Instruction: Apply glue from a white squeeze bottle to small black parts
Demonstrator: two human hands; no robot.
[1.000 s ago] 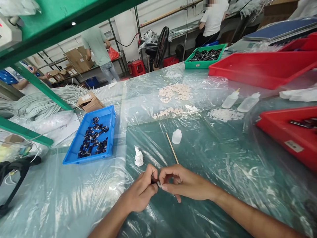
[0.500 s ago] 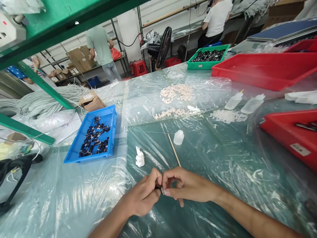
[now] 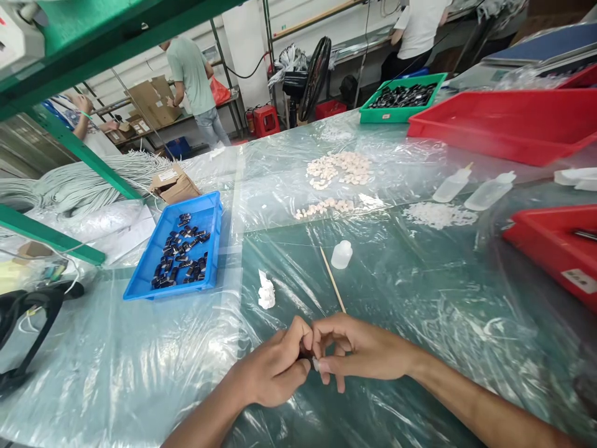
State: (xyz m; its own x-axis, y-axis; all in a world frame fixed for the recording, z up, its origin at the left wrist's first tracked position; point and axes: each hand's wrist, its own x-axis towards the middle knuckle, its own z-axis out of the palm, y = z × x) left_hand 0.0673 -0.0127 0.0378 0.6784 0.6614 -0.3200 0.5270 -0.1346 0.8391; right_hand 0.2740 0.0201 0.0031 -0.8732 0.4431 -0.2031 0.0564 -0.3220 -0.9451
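Low in the middle of the head view, my two hands meet at the fingertips. My left hand [image 3: 273, 367] is closed in a pinch, and what it holds is mostly hidden; a dark bit shows between thumb and finger. My right hand [image 3: 361, 351] pinches a small whitish piece [image 3: 316, 364] between thumb and forefinger, up against the left fingertips. Just beyond the right hand lies a thin wooden stick [image 3: 333, 280]. A small white plastic bottle [image 3: 342, 255] is beside the stick's far end. Crumpled white tissue [image 3: 266, 294] lies beyond my left hand.
A blue tray [image 3: 132, 287] with black pieces is at left. Pale pieces [image 3: 339, 168] and white bits [image 3: 438, 214] lie farther back, near two squeeze bottles [image 3: 489, 191]. Red trays [image 3: 494, 121] and a green tray [image 3: 366, 116] line the right and back. A green frame [image 3: 88, 149] crosses left.
The view has shifted slightly, so both hands appear a little farther right. Hands stay together, and the whitish piece shows a little more at the right fingertips.
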